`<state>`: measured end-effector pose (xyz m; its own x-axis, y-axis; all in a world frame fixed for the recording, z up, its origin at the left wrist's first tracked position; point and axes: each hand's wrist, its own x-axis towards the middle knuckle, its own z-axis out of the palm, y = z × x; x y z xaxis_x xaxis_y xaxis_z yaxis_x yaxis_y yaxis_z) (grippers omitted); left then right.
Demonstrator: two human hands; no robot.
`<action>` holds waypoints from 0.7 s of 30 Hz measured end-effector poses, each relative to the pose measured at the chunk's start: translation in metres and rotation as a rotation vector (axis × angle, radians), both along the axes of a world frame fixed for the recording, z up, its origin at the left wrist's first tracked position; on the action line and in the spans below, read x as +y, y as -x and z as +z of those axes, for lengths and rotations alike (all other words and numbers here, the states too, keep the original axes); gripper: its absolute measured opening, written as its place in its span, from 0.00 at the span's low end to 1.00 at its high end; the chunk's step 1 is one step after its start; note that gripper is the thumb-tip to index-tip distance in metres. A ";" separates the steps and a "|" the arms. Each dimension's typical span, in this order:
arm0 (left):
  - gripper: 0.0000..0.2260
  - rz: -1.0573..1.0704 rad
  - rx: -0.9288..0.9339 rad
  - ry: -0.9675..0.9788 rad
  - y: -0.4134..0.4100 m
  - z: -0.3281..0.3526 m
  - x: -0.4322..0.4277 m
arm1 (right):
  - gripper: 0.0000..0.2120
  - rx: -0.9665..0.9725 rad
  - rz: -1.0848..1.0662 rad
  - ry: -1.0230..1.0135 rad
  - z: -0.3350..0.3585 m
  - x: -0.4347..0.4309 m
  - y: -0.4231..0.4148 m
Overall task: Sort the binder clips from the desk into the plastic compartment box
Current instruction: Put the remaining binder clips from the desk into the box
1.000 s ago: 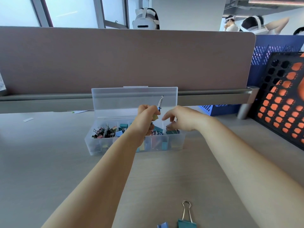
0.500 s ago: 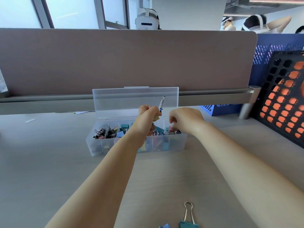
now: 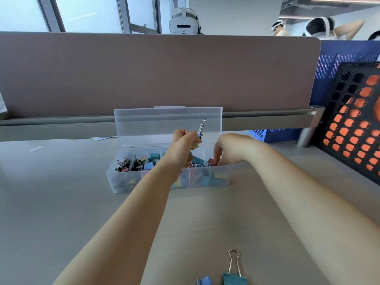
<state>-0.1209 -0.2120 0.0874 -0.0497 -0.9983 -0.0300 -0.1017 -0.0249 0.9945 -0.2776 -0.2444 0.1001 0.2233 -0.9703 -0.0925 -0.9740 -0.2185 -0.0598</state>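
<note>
**Your right hand dipped into the box while your left hand kept its clips.**

Your left hand [image 3: 185,138] stayed above the middle of the compartment box [image 3: 127,182]. It still gripped a blue binder clip [image 3: 200,132] with its wire handle pointing up, and a yellow clip [image 3: 194,145] beneath it. Your right hand [image 3: 232,149], which a second earlier had hovered over the box's right end, had dropped, with its fingers curled down into that end compartment. I could not tell whether they held a clip or had let one go. The box stood with its lid [image 3: 168,118] up and mixed clips heaped in its left and middle sections. On the bench [image 3: 82,202], well in front of the box, a teal clip [image 3: 234,275] and a pale blue clip [image 3: 204,281] lay unsorted. Together with the two in your left hand, that probably left four to place.
</note>
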 end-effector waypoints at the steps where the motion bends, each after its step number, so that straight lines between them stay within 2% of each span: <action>1: 0.09 -0.002 0.005 0.002 0.000 0.000 0.000 | 0.05 -0.030 0.004 0.020 0.000 0.001 0.000; 3: 0.09 -0.009 0.011 0.006 0.000 0.000 0.000 | 0.09 -0.246 -0.002 0.065 0.003 0.004 0.000; 6: 0.08 -0.009 -0.005 0.006 0.000 0.000 0.000 | 0.17 -0.768 -0.136 0.090 0.012 0.006 -0.001; 9: 0.07 -0.004 -0.010 0.000 0.000 0.000 0.000 | 0.12 -1.145 -0.278 0.045 0.013 0.000 -0.004; 11: 0.06 -0.008 -0.007 0.000 0.001 0.001 0.001 | 0.10 -1.331 -0.342 -0.034 0.011 -0.004 -0.007; 14: 0.06 -0.008 -0.008 0.002 0.001 0.002 0.002 | 0.08 -1.324 -0.371 -0.084 0.006 -0.008 -0.015; 15: 0.06 -0.009 -0.006 0.001 0.001 0.002 0.002 | 0.08 -1.242 -0.356 -0.066 0.004 -0.009 -0.017; 18: 0.07 -0.005 0.003 -0.003 0.000 0.002 0.001 | 0.10 -0.831 -0.310 0.074 -0.007 -0.013 -0.017; 19: 0.07 -0.003 0.000 -0.004 0.000 0.002 0.001 | 0.10 -0.755 -0.308 0.119 -0.010 -0.013 -0.015; 21: 0.08 -0.002 -0.005 -0.005 0.001 0.001 0.000 | 0.09 -0.795 -0.295 0.146 -0.013 -0.011 -0.010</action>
<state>-0.1214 -0.2116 0.0887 -0.0512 -0.9981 -0.0351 -0.1067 -0.0295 0.9939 -0.2678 -0.2551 0.0871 -0.0945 -0.9889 0.1149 -0.6729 -0.0216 -0.7394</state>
